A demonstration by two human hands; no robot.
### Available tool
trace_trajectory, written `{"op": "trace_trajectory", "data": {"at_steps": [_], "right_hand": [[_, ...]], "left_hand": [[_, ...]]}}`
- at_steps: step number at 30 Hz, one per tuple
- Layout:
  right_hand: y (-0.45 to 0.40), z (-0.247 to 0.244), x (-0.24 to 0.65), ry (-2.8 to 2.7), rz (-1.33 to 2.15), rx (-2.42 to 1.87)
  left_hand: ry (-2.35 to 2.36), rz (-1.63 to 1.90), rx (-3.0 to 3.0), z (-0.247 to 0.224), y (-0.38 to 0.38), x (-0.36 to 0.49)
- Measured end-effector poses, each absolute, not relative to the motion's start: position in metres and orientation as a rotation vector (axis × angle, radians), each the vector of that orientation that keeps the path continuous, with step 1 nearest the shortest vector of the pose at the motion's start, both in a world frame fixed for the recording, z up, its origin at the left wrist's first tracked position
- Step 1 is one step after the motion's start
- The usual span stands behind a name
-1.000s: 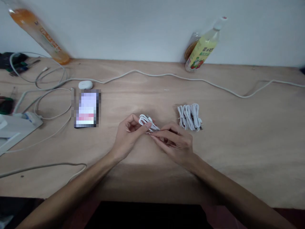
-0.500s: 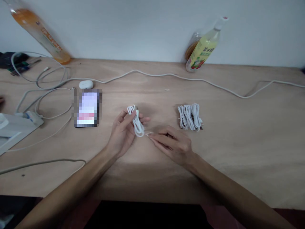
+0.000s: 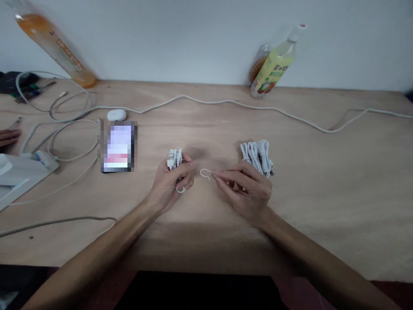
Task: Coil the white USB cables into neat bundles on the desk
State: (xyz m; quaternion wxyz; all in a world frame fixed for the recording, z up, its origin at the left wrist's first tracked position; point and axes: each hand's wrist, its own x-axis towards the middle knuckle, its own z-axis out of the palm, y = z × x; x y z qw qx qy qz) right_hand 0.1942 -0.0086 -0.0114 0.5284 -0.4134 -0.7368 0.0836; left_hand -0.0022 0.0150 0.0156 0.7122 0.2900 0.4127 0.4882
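A coiled white USB cable (image 3: pixel 175 158) sits in my left hand (image 3: pixel 172 181), thumb across it and fingers curled round. Its metal plug points up and away from me, and a loop sticks out under the fingers. Just to the right, my right hand (image 3: pixel 248 187) pinches the end of a thin white twist tie (image 3: pixel 205 173), bent into an open hook and apart from the cable. Beyond the right hand lie several bundled white cables (image 3: pixel 256 153), side by side on the wooden table and partly covered by that hand.
Left of my hands lie a phone (image 3: pixel 118 146) and a white earbud case (image 3: pixel 116 115). A long white cord (image 3: pixel 209 101) crosses the table behind. Two bottles, one orange (image 3: pixel 54 47) and one yellow (image 3: pixel 274 64), stand by the wall. Another person's hand (image 3: pixel 9 137) shows at the left edge.
My left hand has turned and closed round the cable, bringing its plug into view. My right hand has drawn right with the tie. The other person's hand has come further in.
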Motion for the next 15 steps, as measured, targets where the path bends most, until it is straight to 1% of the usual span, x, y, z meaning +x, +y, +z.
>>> {"op": "trace_trajectory", "data": {"at_steps": [8, 15], "right_hand": [[-0.0077, -0.0050, 0.1902, -1.456, 0.605, -1.077], [-0.0065, -0.0045, 0.1901, -1.379, 0.764, -1.113]], "left_hand": [[1.002, 1.024, 0.917, 0.0106, 0.0107, -0.0012], [1.052, 0.986, 1.077, 0.0119, 0.0096, -0.0015]]}}
